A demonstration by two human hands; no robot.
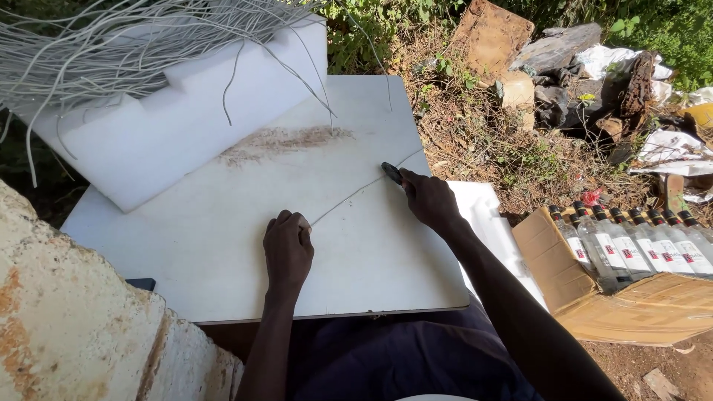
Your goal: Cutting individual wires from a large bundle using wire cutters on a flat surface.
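Note:
A thin grey wire (349, 195) lies stretched across the white board (223, 245) on my lap. My left hand (287, 249) pins the wire's near end against the board with closed fingers. My right hand (428, 199) grips a dark-handled cutting tool (391, 173) whose tip meets the wire near the board's right edge. Beyond the tool the wire carries on toward the upper right.
A white foam block (186, 119) rests on the board's far left, with a bundle of several grey wires (111, 44) draped over it. A cardboard box (631, 297) holding several clear bottles (631, 241) sits on the ground at right. A rough stone wall (74, 327) stands at left, rubbish and weeds behind.

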